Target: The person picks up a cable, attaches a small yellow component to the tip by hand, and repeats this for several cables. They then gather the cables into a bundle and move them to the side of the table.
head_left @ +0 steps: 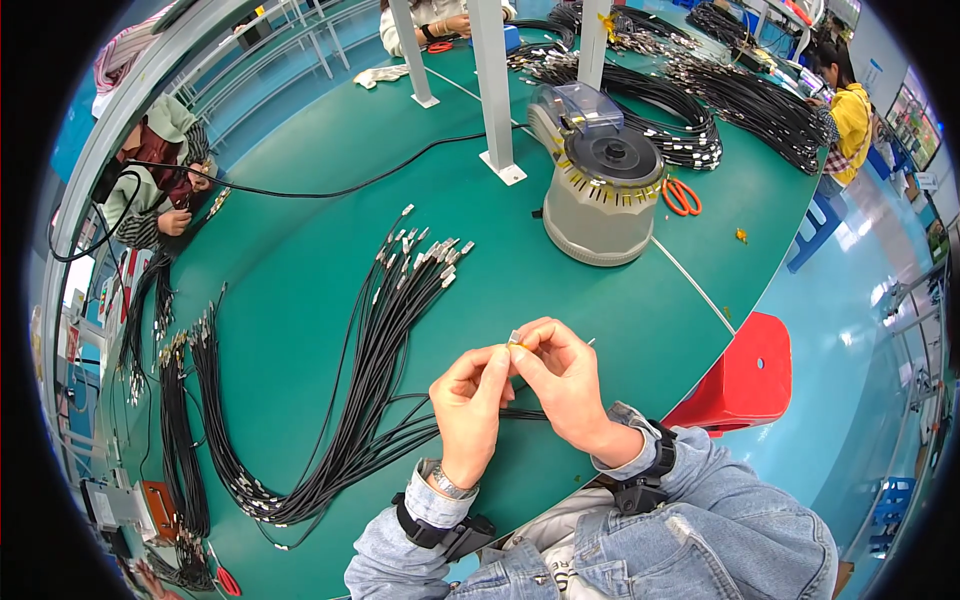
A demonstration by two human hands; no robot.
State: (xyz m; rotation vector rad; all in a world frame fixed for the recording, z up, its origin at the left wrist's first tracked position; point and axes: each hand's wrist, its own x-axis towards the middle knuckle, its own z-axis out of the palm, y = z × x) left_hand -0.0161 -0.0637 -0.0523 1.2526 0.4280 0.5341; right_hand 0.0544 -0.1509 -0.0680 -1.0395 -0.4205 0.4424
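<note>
My left hand (pixel 468 410) and my right hand (pixel 567 385) meet fingertip to fingertip over the green table. Pinched between them is the small silver connector (pixel 515 337) of a black cable, with a bit of yellow tape at the fingertips. Part of the black cable (pixel 522 414) shows just below my hands. To their left lies a long bundle of black cables (pixel 340 440), curved, with silver plugs (pixel 425 258) fanned out at its upper end. Beyond my hands stands a round grey tape dispenser (pixel 605 190) with yellow strips around its dark top.
Orange-handled scissors (pixel 682 197) lie right of the dispenser. Grey metal posts (pixel 493 90) rise from the green table (pixel 480 210). More cable coils (pixel 760 110) lie at the far right. A red stool (pixel 750 375) stands by the right edge. Other people sit around the table.
</note>
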